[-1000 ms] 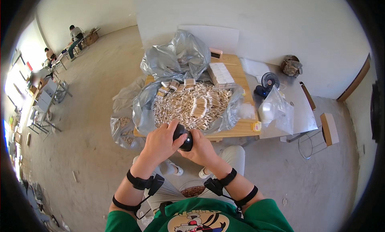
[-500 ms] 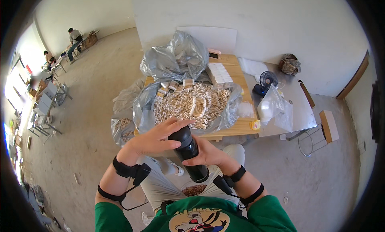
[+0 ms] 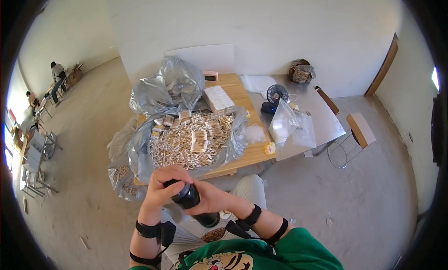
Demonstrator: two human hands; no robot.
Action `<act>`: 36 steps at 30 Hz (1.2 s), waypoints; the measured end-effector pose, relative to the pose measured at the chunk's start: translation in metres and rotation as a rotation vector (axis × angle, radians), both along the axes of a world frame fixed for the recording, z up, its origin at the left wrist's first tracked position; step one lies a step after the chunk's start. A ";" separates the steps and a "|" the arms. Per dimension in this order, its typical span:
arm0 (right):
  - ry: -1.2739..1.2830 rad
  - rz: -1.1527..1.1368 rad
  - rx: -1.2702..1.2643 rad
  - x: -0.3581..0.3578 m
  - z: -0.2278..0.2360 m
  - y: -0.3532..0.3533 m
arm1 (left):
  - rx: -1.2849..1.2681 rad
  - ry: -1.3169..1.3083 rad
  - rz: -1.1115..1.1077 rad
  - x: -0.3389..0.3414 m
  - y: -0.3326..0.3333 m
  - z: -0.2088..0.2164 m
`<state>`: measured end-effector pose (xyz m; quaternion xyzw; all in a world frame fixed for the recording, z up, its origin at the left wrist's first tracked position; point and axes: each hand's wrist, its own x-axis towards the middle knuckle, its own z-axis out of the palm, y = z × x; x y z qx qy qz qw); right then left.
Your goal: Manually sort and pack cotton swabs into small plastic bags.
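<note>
I hold a black bottle (image 3: 208, 219), probably a drinking bottle, tilted above my lap. Its top end points away from me. My left hand (image 3: 164, 188) is closed round the cap end, fingers curled over it. Lower down, my right hand (image 3: 210, 198) wraps the body of the bottle. Beyond my hands, a heap of cotton swabs (image 3: 175, 148) lies in an opened grey plastic bag (image 3: 239, 138) on the wooden table (image 3: 242, 102). A neat bunch of swabs (image 3: 199, 141) rests on top of the heap, and several small filled packs (image 3: 185, 115) sit at its far edge.
White boxes (image 3: 218, 99) are stacked behind the swabs, near a pink clock-like device (image 3: 210, 76). On the metal table (image 3: 322, 116) to the right are a dark fan (image 3: 277, 93), clear plastic bags (image 3: 283, 122) and a camouflage bag (image 3: 301, 71). A person (image 3: 58, 76) sits far left.
My left hand has gone from resting loosely spread over the cap to gripping it. The view has turned right, and the bottle is further left in the picture.
</note>
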<state>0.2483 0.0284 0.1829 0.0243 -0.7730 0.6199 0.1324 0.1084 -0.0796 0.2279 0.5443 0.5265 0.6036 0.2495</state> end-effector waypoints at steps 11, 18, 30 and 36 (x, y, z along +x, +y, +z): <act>0.054 -0.417 0.283 -0.003 -0.036 -0.001 | -0.129 0.569 0.534 0.039 0.022 -0.010; 0.007 -0.068 -0.104 0.012 -0.033 0.015 | -0.056 0.097 0.139 0.022 0.028 -0.027; -0.124 -0.461 -0.051 0.023 -0.076 0.080 | -0.339 0.250 0.476 -0.088 0.089 -0.185; 0.017 -0.951 0.147 0.037 -0.071 0.189 | -1.038 0.661 0.741 -0.130 0.099 -0.255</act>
